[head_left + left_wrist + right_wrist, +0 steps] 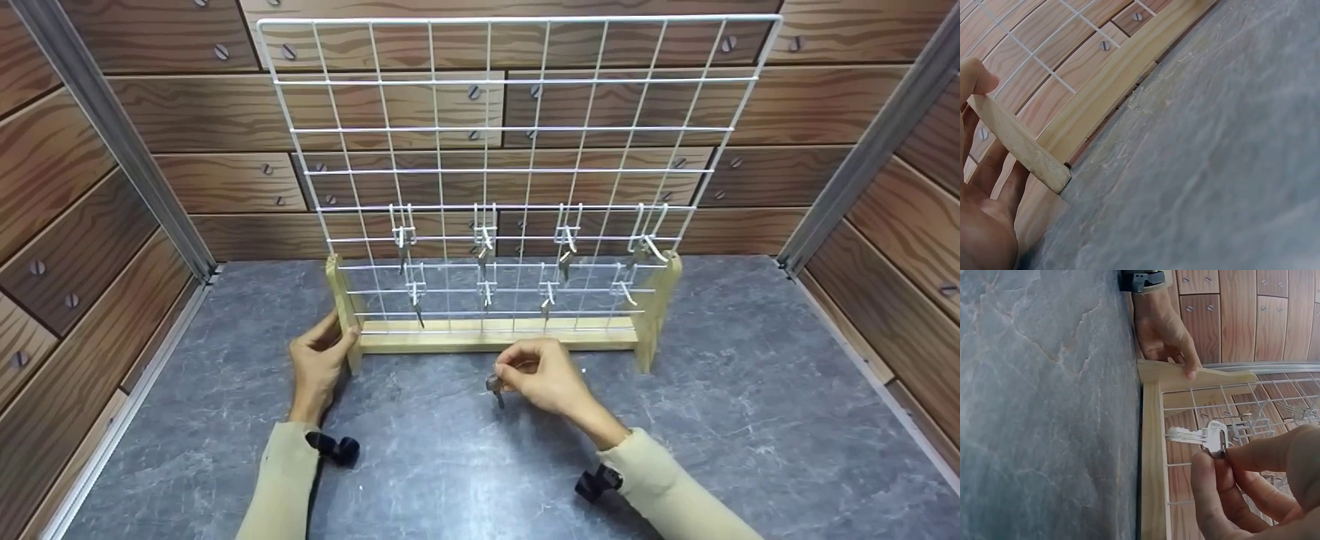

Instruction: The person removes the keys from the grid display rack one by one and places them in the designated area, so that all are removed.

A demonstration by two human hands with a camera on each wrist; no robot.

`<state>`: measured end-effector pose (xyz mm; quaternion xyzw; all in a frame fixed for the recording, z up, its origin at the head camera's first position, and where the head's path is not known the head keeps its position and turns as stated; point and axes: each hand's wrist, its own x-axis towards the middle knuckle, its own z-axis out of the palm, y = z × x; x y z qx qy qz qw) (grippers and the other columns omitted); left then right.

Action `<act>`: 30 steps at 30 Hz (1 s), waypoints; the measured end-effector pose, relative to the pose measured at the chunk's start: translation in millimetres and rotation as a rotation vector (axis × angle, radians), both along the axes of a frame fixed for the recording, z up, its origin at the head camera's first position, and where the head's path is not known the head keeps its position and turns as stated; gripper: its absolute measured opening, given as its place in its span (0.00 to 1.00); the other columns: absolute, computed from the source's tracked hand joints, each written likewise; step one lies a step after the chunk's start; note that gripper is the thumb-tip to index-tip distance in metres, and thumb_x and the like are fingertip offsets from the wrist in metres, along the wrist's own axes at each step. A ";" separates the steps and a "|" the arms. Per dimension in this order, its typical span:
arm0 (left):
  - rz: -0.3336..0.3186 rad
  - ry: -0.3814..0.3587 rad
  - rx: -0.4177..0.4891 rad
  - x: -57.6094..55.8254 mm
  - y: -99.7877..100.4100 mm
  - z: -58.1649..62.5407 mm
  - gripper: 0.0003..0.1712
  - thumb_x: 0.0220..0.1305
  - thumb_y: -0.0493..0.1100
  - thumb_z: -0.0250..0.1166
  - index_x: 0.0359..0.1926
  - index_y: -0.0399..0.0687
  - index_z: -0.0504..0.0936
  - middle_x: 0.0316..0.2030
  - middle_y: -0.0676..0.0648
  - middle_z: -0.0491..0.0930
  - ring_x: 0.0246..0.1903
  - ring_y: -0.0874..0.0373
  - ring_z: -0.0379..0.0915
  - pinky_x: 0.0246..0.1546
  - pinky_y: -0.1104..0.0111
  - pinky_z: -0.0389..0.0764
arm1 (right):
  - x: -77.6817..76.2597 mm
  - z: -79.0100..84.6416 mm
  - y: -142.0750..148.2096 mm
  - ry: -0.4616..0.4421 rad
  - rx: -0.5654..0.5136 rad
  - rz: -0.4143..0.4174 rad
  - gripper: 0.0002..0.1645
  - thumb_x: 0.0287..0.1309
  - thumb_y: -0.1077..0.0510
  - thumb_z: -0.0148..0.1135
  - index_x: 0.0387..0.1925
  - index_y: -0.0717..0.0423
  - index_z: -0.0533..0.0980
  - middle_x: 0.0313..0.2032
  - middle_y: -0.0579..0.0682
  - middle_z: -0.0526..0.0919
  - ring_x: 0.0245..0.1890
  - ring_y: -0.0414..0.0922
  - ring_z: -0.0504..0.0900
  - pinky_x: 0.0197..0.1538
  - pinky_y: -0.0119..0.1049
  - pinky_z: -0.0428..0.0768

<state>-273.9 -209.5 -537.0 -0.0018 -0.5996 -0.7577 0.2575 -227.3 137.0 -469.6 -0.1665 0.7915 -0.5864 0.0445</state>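
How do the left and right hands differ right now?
The left hand grips the left wooden upright; the right hand pinches a key. The left hand is near the left end of the wooden crossbar; the right hand is in front of it. Both extend from pale sleeves.

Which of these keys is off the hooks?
The key pinched by the right hand in front of the wooden base bar; the other visible keys hang from white hooks on the wire grid.

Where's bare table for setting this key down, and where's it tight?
Bare table lies between the rack and right wall, and in front between left hand and held key. Crowded: two rows of hooks, some with keys.
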 end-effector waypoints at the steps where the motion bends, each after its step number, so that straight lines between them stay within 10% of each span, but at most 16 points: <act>1: -0.003 0.001 0.002 -0.1 0.1 0.1 0.28 0.58 0.20 0.72 0.61 0.25 0.81 0.48 0.37 0.90 0.41 0.62 0.90 0.43 0.71 0.91 | 0.4 -0.8 -0.5 -0.008 0.000 -0.001 0.05 0.61 0.70 0.69 0.37 0.72 0.85 0.34 0.63 0.90 0.32 0.52 0.91 0.37 0.38 0.93; 30: -0.003 -0.011 -0.006 -1.1 -1.7 0.5 0.27 0.59 0.20 0.72 0.61 0.25 0.81 0.52 0.30 0.86 0.44 0.63 0.90 0.49 0.73 0.89 | -8.7 -17.7 -31.9 -0.245 0.017 -0.078 0.04 0.60 0.72 0.68 0.37 0.67 0.84 0.34 0.56 0.84 0.26 0.44 0.86 0.38 0.41 0.93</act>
